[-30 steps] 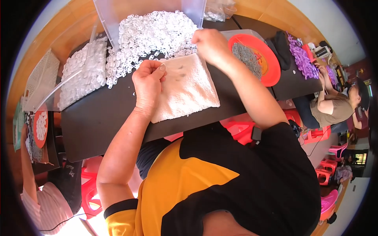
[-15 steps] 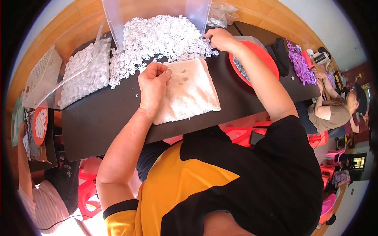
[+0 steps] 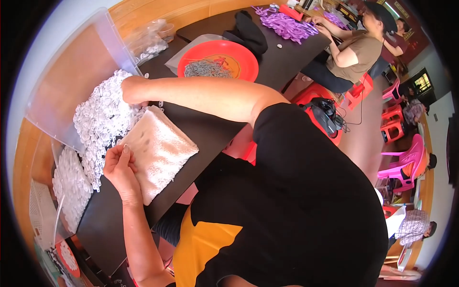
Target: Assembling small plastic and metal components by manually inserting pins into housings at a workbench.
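My left hand is at the left edge of a folded cream towel. Its fingers are curled in with the thumb against them, and anything pinched there is too small to make out. My right hand reaches across to a heaped pile of small white plastic pieces, touching its right side. The fingers of that hand are turned away and hidden. Loose white pieces spread from the pile up to the towel's far edge. A few grey spots mark the towel.
A clear plastic tub lies behind the pile. A bag of white pieces is on the left. Beyond my right forearm sits a red tray with grey metal pieces. Farther right, a co-worker handles purple pieces.
The view has swung to the right, tilting the scene. My right hand has moved from the pile's far right end onto its side. My left hand stays by the towel, fingers still curled.
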